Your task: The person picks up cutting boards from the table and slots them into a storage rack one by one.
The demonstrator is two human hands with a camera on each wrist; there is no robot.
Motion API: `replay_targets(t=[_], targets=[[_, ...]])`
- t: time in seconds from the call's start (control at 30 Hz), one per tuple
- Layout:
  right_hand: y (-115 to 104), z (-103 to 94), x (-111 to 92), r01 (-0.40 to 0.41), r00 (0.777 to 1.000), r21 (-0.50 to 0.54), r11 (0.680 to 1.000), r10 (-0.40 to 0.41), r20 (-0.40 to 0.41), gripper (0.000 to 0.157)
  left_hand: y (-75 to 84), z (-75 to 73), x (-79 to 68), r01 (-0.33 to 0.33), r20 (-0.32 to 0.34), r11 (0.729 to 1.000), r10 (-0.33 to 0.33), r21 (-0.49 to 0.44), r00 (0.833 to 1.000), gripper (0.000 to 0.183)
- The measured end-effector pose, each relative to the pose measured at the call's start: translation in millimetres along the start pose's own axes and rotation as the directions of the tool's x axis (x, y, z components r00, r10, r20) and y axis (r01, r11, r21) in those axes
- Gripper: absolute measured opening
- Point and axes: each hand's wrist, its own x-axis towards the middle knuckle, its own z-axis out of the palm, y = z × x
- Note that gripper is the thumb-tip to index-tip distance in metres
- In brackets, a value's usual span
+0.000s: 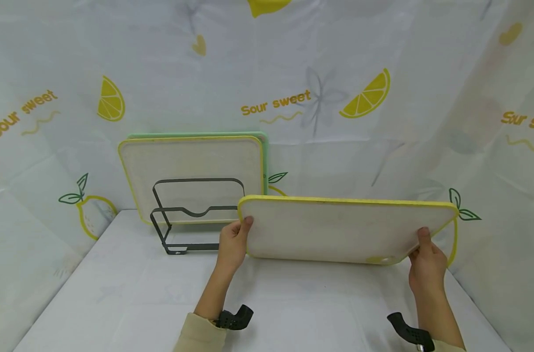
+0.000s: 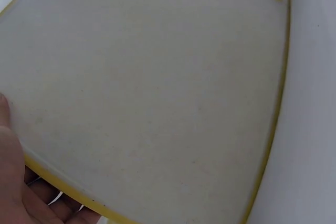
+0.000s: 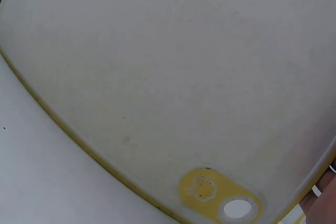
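Observation:
A white cutting board point(image 1: 337, 232) with a yellow rim is held up in both hands, its long side level and its face tilted toward me. My left hand point(image 1: 233, 243) grips the left end, thumb on the face and fingers behind the rim. At the right end, my right hand point(image 1: 428, 268) pinches the edge, its thumb on the face. Near the lower right corner, a yellow patch point(image 3: 202, 190) surrounds an oval hole, seen in the right wrist view. Left of the board stands a black wire rack point(image 1: 192, 247), its right part hidden behind the left hand and the board.
A second yellow-rimmed board point(image 1: 192, 159) stands upright behind the rack's front wires, with a green board point(image 1: 265, 161) mostly hidden behind it. The white table point(image 1: 117, 293) reaches back to a lemon-printed curtain point(image 1: 170, 88), which also hangs at both sides.

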Motion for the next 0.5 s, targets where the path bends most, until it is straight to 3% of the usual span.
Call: replay_targets(t=[0.5], targets=[[-4.3, 5.2, 0.2, -0.049, 0.996, -0.009, 0.999, 0.048, -0.068, 0.024, 5.0, -1.7, -0.1, 0.03, -0.007, 1.0, -0.03, 0.004, 1.0, 0.055]])
